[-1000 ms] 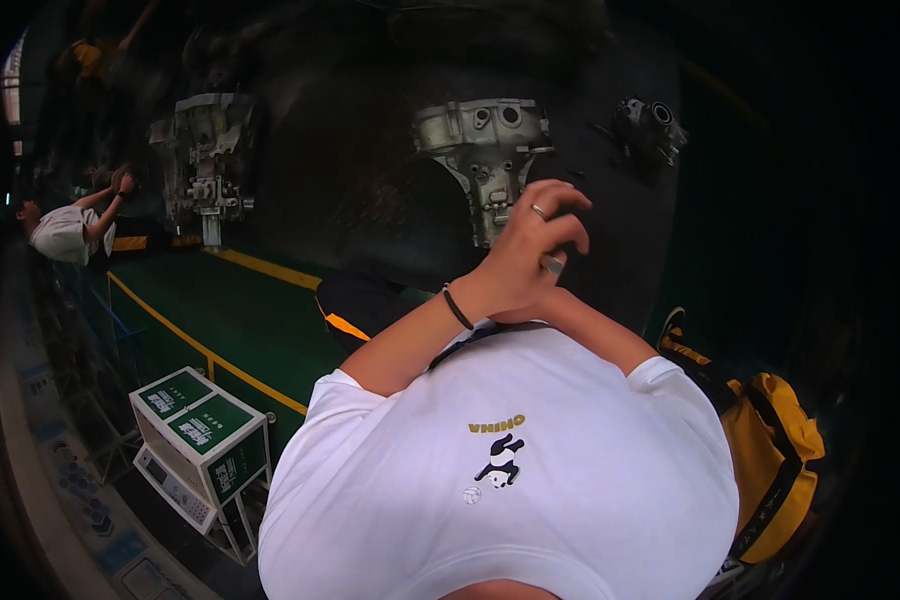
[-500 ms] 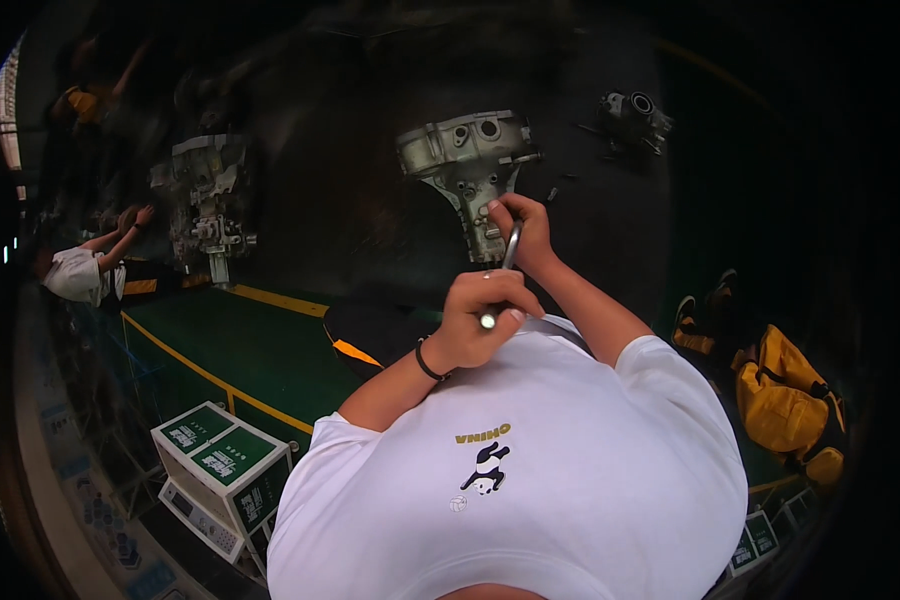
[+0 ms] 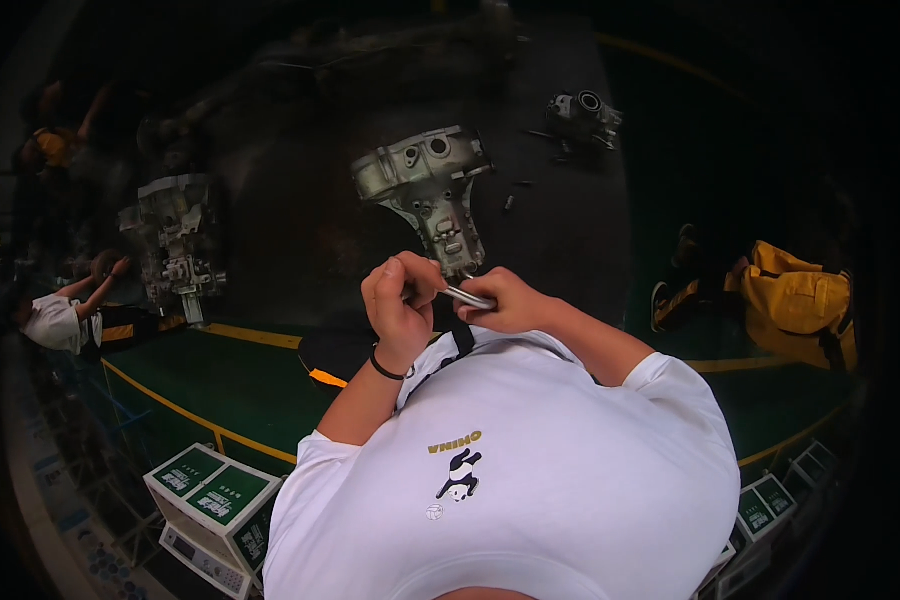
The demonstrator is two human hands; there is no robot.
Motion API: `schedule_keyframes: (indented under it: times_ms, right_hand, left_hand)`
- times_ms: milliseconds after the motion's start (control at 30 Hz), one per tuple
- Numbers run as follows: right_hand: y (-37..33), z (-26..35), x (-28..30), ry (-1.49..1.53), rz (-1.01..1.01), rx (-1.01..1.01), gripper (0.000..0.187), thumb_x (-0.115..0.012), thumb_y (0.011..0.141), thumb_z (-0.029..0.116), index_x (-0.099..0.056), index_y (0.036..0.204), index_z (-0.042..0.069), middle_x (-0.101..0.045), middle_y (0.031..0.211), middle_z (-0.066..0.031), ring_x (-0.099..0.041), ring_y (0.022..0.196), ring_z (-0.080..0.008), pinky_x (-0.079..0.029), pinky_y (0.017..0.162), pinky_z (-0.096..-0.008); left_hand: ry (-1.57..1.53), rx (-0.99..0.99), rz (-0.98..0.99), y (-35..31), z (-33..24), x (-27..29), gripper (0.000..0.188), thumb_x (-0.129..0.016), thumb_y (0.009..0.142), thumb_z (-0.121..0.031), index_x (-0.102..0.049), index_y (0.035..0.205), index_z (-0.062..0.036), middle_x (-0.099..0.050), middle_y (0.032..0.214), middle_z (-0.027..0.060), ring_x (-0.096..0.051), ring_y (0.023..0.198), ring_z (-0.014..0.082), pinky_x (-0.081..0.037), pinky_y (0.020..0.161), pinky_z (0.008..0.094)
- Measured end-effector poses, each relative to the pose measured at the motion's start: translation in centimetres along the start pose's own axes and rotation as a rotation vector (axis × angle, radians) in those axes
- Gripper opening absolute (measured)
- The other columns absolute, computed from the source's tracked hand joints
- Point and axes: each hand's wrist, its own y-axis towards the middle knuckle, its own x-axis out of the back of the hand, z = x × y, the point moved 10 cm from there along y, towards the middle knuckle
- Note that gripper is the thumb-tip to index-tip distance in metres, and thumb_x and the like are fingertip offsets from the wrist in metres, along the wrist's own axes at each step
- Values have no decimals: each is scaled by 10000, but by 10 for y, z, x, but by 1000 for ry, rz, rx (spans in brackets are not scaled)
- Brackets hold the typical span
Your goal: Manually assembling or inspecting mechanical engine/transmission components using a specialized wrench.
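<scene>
A silver metal bar [image 3: 467, 297], perhaps a tool handle, spans the gap between my two hands just in front of my shirt. My left hand [image 3: 402, 303] has its fingers curled at one end of the bar. Around the other end, my right hand [image 3: 510, 299] is closed. What sits at the bar's ends is hidden by my fingers. Just beyond my hands lies a large grey cast-metal gearbox housing [image 3: 425, 168] on the dark tabletop, its narrow end toward me. The bar's near end of the housing is partly covered by my hands.
A smaller metal assembly [image 3: 582, 118] and a small metal piece [image 3: 510, 203] lie farther right. Another gearbox [image 3: 178, 245] stands at left, near a person in a white shirt [image 3: 55, 325]. A yellow bag [image 3: 798, 305] is at right; a white-and-green cabinet [image 3: 213, 500] stands lower left.
My right hand has drawn back from the housing toward me and now grips the bar. The left hand has turned upward and shifted left. The view has swung, moving the housing left.
</scene>
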Motion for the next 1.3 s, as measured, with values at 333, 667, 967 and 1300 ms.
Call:
schedule_keyframes:
  times_ms: [333,667,967,1300]
  right_hand:
    - [93,5,-19,-86,-98,94,298,-613,906,172,-552,695,-29,-480,557,-179,-372,496,-273,-362,492,-375]
    - [59,-49,62,137,-649,49,304,-641,934,156,-569,685,-3,-433,548,12,-374,547,-58,-301,480,-283]
    - [-10,-16,30,-33,-355,51,96,-668,831,52,-598,780,10,-522,609,-48,-483,556,-133,-382,525,-292]
    - [57,-8,-24,-163,-64,95,187,-585,952,170,-631,892,-1,-600,638,-111,-593,584,-200,-449,565,-356]
  left_hand:
    - [317,-134,384,-20,6,-78,473,-421,923,-315,-579,641,31,-474,515,79,-425,444,163,-343,489,293]
    - [201,-118,190,-17,9,-33,632,-470,935,-514,-558,634,35,-440,498,47,-326,414,90,-189,415,277]
    - [55,146,132,17,38,-15,679,-465,904,-594,-552,648,30,-391,511,3,-273,457,63,-195,470,260]
    - [429,-209,653,-30,32,-132,170,-540,779,-166,-577,710,-15,-561,589,107,-555,515,237,-451,521,341]
